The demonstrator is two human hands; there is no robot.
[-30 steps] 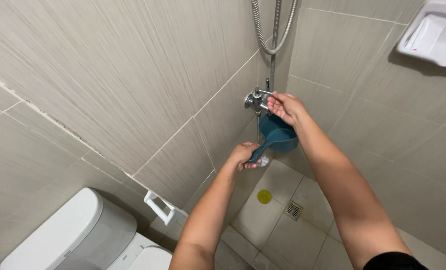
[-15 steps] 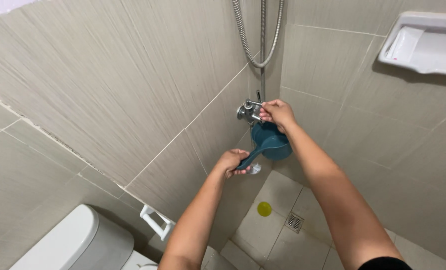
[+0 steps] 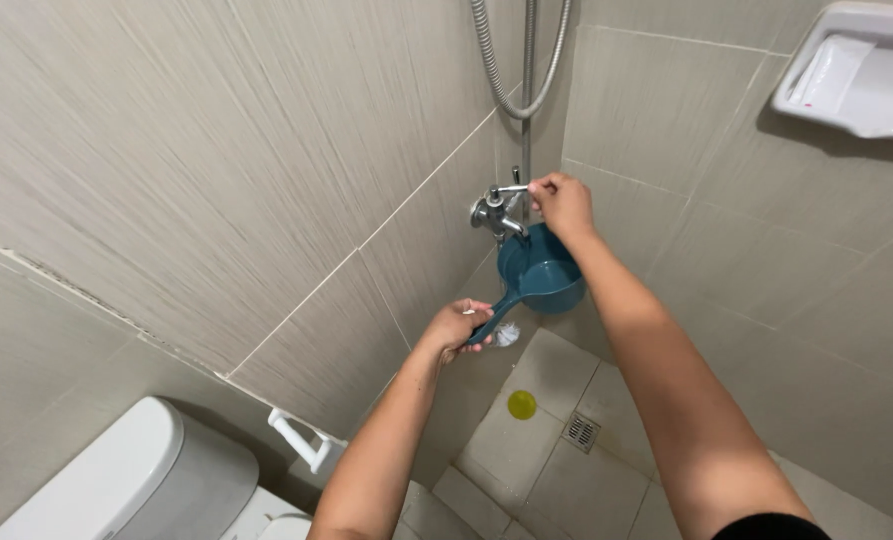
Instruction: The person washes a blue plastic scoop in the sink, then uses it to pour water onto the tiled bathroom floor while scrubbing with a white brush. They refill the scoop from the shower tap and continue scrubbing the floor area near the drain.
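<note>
My left hand [image 3: 456, 326] grips the handle of a blue plastic dipper [image 3: 536, 275] and holds its bowl right under the spout of a chrome wall tap [image 3: 494, 212]. My right hand [image 3: 560, 203] is closed on the tap's lever handle, just above the dipper's rim. The dipper is tilted slightly, bowl facing up. I cannot tell whether water is running. A flexible metal shower hose [image 3: 511, 60] hangs in a loop above the tap.
Grey tiled walls meet in a corner behind the tap. A white wall shelf [image 3: 856, 70] sits upper right. A white toilet tank [image 3: 116, 480] and white paper holder [image 3: 306, 442] are lower left. On the floor lie a yellow round thing [image 3: 522, 404] and a drain grate [image 3: 581, 431].
My view has shifted a little; both hands keep their hold, the dipper staying under the tap and my right hand on the lever.
</note>
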